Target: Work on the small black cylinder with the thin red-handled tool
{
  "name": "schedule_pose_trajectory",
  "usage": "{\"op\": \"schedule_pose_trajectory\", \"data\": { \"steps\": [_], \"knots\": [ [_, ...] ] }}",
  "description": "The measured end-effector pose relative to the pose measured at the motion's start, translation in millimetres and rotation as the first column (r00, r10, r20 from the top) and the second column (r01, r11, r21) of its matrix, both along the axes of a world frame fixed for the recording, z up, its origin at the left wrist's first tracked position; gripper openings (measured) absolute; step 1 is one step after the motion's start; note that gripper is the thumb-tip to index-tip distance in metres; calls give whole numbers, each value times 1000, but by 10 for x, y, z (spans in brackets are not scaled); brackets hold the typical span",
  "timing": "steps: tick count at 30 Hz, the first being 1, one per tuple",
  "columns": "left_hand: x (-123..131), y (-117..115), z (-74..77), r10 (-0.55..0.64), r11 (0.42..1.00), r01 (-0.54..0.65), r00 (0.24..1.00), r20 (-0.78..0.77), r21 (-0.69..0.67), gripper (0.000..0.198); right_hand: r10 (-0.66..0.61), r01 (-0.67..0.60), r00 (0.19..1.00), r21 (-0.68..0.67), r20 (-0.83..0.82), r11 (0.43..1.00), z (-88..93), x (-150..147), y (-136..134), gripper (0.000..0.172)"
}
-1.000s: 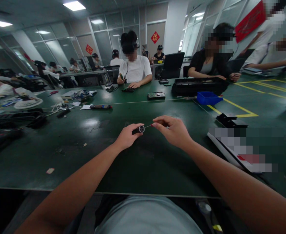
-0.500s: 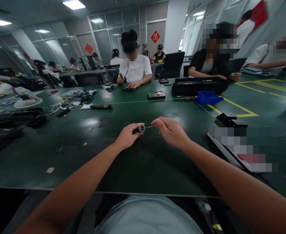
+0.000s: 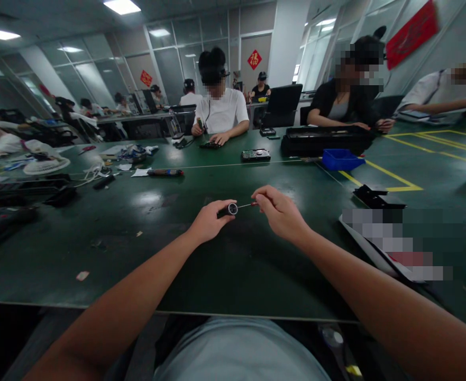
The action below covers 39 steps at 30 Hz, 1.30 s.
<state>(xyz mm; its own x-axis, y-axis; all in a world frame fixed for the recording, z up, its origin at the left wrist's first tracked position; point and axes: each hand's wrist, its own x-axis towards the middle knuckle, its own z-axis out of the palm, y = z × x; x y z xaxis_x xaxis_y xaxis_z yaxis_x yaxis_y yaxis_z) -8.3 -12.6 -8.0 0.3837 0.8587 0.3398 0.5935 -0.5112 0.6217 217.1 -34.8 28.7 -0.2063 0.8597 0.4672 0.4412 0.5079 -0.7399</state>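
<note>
Both hands at work above the green surface (image 3: 233, 286), as I view them through the head camera. I have the left hand (image 3: 207, 222) gripping a short dark cylinder (image 3: 225, 210), thumb below and fingers above; its round end, rimmed in silver, faces my viewpoint and the right. I have the right hand (image 3: 282, 212) pinching a thin rod with a red end (image 3: 246, 206) between thumb and fingertips. The rod spans the gap between the hands, its bare metal length pointing at the cylinder's rimmed end; I cannot tell whether the tip touches the rim or enters it. Both pieces lie near the middle of my view, well inside the surface's near edge.

Beyond the hands, to the left, a dark pen-shaped tool (image 3: 165, 172) lies just beside a white scrap of paper (image 3: 140, 172). Farther back, I see a flat circuit-board unit (image 3: 255, 155), then a blue tray (image 3: 341, 160) in front of a long black case (image 3: 328, 141). A black bracket (image 3: 375, 197) lies at right. Across the surface sits a co-worker in a white shirt (image 3: 225, 114).
</note>
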Motion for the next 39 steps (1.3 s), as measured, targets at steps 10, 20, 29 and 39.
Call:
{"op": "schedule_pose_trajectory", "data": {
  "steps": [10, 20, 29, 39],
  "knots": [
    [14, -5, 8, -2, 1000, 2, 1000, -1, 1, 45, -17, -3, 967, -77, -253, 997, -17, -41, 55, 24],
    [21, 4, 6, -34, 997, 39, 996, -80, 63, 43, -45, 21, 960, -88, -277, 996, -91, -84, 74, 27],
    [31, 13, 55, -90, 995, 92, 994, -61, 39, 42, -88, -167, 837, -404, -540, 899, -182, 31, 281, 30],
    [43, -50, 96, -29, 999, 30, 996, -85, 15, 44, -118, 30, 901, -213, -416, 977, -129, -7, 182, 29]
  ]
}}
